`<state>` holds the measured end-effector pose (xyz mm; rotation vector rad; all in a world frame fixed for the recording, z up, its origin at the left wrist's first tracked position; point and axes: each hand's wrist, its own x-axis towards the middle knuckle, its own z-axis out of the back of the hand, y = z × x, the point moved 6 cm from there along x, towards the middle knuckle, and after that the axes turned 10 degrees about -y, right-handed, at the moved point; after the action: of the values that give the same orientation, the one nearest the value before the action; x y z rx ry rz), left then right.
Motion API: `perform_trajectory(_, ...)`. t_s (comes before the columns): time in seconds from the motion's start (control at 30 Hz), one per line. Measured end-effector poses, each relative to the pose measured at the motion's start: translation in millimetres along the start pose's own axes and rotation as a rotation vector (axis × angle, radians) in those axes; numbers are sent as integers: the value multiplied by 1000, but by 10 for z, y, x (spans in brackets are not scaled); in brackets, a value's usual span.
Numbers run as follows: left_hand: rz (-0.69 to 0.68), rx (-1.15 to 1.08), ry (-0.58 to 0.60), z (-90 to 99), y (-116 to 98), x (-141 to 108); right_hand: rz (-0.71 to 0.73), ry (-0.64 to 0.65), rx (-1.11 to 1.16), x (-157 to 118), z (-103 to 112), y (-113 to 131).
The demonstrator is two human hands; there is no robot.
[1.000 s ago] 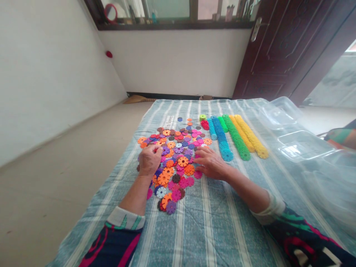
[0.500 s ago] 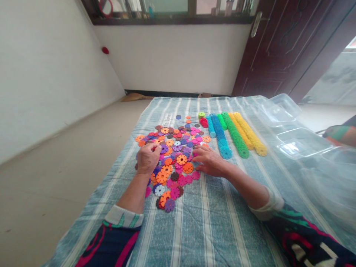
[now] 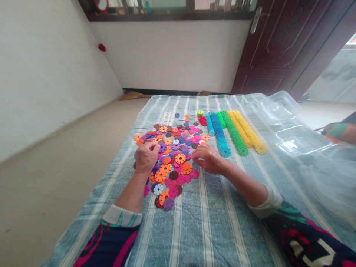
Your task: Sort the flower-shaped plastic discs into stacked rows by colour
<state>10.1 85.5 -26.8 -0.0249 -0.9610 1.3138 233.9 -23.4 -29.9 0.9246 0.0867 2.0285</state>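
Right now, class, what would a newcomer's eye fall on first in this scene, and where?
Most likely the heap of mixed-colour notched discs on the striped cloth, with the left hand at its left and the right hand at its right. Next, perhaps, the yellow, green and blue rows of discs right of the heap, then the clear plastic boxes farther right.

Left hand point(image 3: 146, 157) and right hand point(image 3: 210, 158) flank scattered notched discs point(image 3: 183, 158); colored disc rows point(image 3: 235, 133) lie farther right.
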Motion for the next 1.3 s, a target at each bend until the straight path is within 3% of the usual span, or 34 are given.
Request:
perform_trajectory(0.13, 6, 15, 15, -4, 1, 1, -82, -74, 144, 10, 37, -60)
perform_trajectory(0.47, -8, 15, 18, -42, 36, -6, -531, -196, 515, -43, 69, -292)
perform_trajectory(0.97, -6, 2, 38, -28, 21, -8, -748, -189, 954, -63, 57, -272)
perform_trajectory(1.07, -60, 3, 10, 34, -93, -7, -741, -228, 972, -54, 67, -270)
perform_trajectory(1.2, -141, -94, -7, 147, -419, -77, -688, -323, 951, -34, 74, -278)
perform_trajectory(1.3, -42, -288, 208, 93, -652, -226, -635, -393, 884, -19, 73, -265)
